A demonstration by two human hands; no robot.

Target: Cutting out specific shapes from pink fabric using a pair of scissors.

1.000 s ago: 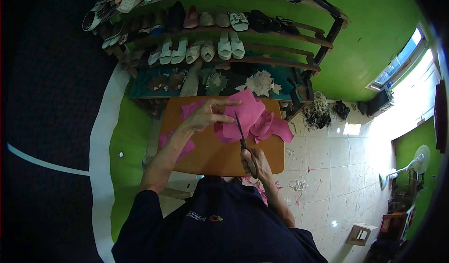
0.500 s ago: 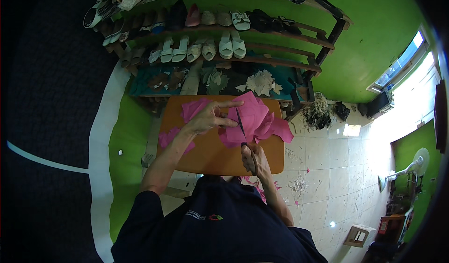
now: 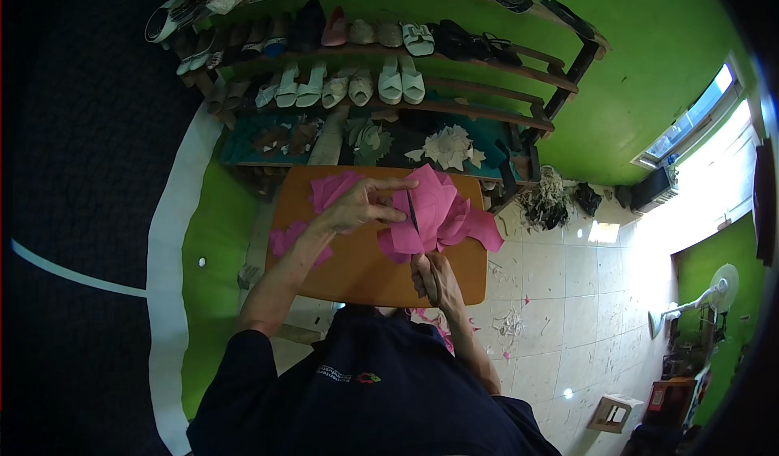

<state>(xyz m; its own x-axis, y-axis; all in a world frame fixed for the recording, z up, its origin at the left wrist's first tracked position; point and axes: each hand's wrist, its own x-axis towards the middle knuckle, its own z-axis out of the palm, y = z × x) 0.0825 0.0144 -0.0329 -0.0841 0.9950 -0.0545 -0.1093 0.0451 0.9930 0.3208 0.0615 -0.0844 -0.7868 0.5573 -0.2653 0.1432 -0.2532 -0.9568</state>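
Observation:
My left hand grips the left edge of a pink sheet, its index finger stretched over the top part and the thumb lower down. Whether the sheet is leather or fabric I cannot tell. Wrapped round the handles of a pair of scissors, my right hand is at the near side of the sheet. The dark blades point away from me and lie across the sheet, between my left fingertips. More pink pieces lie under and right of it, on the orange-brown table.
Other pink pieces rest on the table's left side. Behind it stands a wooden rack with rows of shoes and sandals. Scraps litter the tiled floor. A white fan is at the right.
The view has shifted slightly. The scissors stay at the pink sheet, their blades a little differently placed; both hands keep their grip.

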